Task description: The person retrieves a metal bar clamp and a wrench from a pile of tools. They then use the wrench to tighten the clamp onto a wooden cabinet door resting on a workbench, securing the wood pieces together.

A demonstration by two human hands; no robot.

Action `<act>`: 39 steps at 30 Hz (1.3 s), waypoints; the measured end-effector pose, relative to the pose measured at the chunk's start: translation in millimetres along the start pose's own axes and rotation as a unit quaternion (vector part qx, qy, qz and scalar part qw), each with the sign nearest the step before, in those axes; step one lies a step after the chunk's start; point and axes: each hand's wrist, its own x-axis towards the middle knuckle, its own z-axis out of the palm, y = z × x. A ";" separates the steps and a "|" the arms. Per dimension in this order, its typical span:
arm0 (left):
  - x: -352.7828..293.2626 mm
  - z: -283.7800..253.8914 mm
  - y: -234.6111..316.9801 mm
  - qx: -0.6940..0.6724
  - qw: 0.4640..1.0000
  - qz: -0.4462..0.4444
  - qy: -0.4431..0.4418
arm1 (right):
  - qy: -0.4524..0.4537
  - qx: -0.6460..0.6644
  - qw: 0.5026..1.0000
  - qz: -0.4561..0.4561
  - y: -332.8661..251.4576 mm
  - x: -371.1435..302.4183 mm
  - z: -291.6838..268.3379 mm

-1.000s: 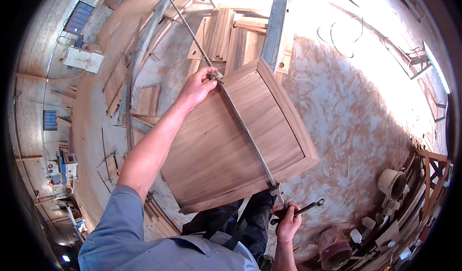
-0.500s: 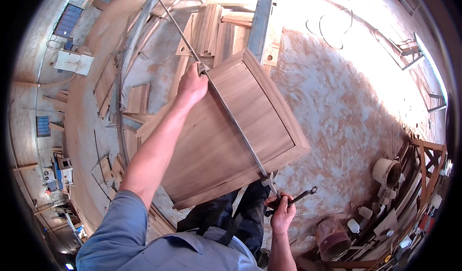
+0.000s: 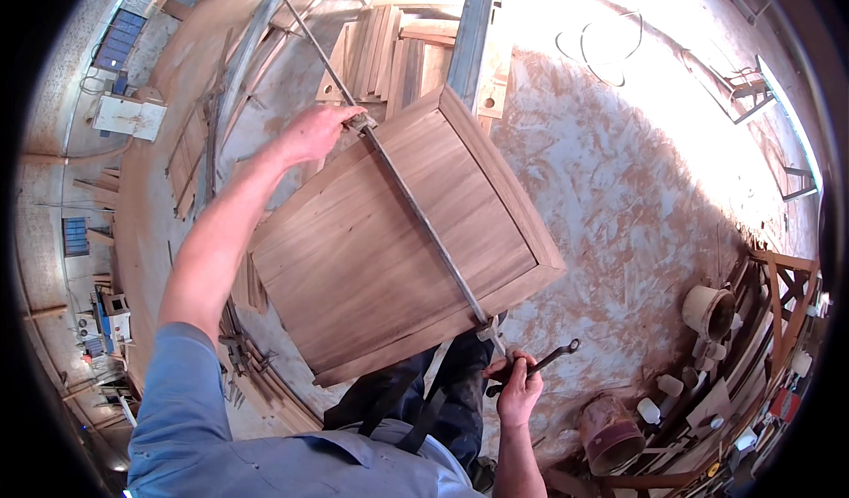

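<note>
A framed wooden panel lies tilted in front of me, above my legs. A long metal bar clamp crosses it from the far edge to the near edge. My left hand is closed at the far clamp jaw, its fingers over the jaw from the left side. At the near edge sits the other jaw. Just beyond it, my right hand wraps round a dark ring-ended wrench at the clamp's near end. The palm hides where wrench and clamp meet.
A grey metal beam runs away behind the panel. Cut wooden boards are stacked at its left. On the right stand a white bucket and a dark reddish bucket, beside a wooden rack with bottles and timber strips.
My left hand has shifted round to the left side of the far jaw, and its forearm has swung outward to the left. The right hand keeps its hold on the wrench.
</note>
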 end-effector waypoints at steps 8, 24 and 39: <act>12.3 -27.9 -1.5 0.201 0.944 0.249 0.086 | 0.003 -0.039 0.999 -0.020 3.7 -0.3 -5.1; 21.9 24.3 25.2 -0.152 0.949 -0.206 0.181 | 0.025 -0.088 0.996 0.021 1.1 1.5 -3.8; 22.2 10.2 11.4 -0.068 0.972 0.153 0.163 | 0.021 -0.057 0.998 0.027 -2.2 -0.1 0.5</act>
